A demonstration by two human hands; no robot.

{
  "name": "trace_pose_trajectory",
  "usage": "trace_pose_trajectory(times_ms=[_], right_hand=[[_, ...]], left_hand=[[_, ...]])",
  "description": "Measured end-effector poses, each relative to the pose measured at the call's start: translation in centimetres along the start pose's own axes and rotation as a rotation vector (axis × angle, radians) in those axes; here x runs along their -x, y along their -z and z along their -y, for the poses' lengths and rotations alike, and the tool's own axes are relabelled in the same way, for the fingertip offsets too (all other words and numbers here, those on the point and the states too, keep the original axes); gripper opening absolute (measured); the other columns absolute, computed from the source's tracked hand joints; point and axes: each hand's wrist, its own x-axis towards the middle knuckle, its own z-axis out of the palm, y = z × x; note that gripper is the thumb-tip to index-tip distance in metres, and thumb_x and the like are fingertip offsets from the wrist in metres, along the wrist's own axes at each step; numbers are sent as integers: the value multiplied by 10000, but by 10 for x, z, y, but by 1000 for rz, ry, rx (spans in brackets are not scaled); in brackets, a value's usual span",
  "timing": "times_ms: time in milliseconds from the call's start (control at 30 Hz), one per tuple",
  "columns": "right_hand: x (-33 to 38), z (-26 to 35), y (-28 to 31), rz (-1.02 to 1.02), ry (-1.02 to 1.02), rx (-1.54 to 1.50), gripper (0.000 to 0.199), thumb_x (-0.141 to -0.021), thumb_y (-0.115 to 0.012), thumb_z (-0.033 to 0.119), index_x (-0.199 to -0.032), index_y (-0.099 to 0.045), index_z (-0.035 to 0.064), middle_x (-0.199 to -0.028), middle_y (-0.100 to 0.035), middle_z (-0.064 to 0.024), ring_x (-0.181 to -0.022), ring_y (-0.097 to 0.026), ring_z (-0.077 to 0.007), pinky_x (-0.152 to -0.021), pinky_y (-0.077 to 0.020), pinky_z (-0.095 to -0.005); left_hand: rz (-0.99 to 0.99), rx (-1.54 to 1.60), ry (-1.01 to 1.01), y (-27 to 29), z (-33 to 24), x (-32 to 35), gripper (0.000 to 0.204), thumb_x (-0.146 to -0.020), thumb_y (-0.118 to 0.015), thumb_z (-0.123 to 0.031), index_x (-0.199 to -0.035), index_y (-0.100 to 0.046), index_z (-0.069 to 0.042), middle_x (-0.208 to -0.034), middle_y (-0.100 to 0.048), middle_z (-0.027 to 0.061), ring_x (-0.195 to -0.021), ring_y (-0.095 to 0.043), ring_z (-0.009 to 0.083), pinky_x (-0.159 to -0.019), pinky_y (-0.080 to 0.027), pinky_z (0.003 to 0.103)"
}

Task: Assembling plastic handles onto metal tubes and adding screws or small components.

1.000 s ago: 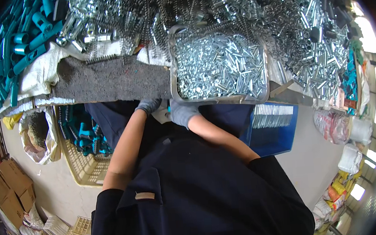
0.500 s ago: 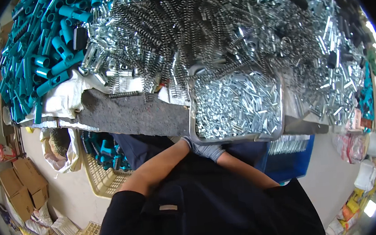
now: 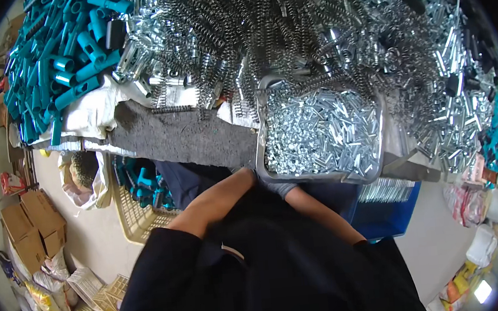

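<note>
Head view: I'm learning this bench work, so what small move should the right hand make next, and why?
Perhaps ease the gloved right hand slightly back from the metal tray: it sits partly hidden under the tray's front edge, and whether it holds anything cannot be seen.

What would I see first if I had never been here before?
Probably the huge tangle of dark springs, across the top middle of the picture. Then the bright teal tubes, heaped at the upper left. The metal tray, full of shiny little metal pieces, also stands out near the middle, just above the gloved right hand.
</note>
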Motion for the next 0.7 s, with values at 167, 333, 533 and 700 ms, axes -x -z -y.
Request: trace_pose_trajectory(times_ms=[167,333,533,700], right_hand=[[-9,29,42,59,-200,-469,615,-1017,-245,458,-1496,-263,73,-1558,-232,-138,-1421,-228,-315,-1176,-200,-445],[30,6,66,97,-1010,-1990,458,-1023,-367,331,-1408,-442,94,-1413,-480,-103,-1265,-459,-295,-1109,-331,-385],[4,30,65,11,-1060,-1938,376,-1014,-374,293,-1303,-513,96,-1306,-560,-95,-1206,-516,-259,-1032,-407,-405],[-14,57,83,-116,-1099,-1909,327,-1007,-381,261,-1216,-572,98,-1217,-626,-89,-1156,-564,-230,-967,-470,-423]], left_hand=[[306,-775,-168,42,-121,31,688,-752,-575,-564,-1268,-587,-109,-1348,-533,165,-1282,-440,314,-1102,-323,414],[213,-973,-16,49,-175,108,412,-743,-619,-521,-875,-691,-138,-772,-689,131,-712,-677,314,-708,-526,466],[-162,-574,-403,70,-195,169,268,-697,-729,-339,-752,-646,-90,-629,-601,108,-603,-617,312,-573,-503,367],[-221,-311,-371,131,-209,203,244,-669,-729,-267,-795,-674,-65,-643,-614,109,-576,-625,287,-557,-503,354]])
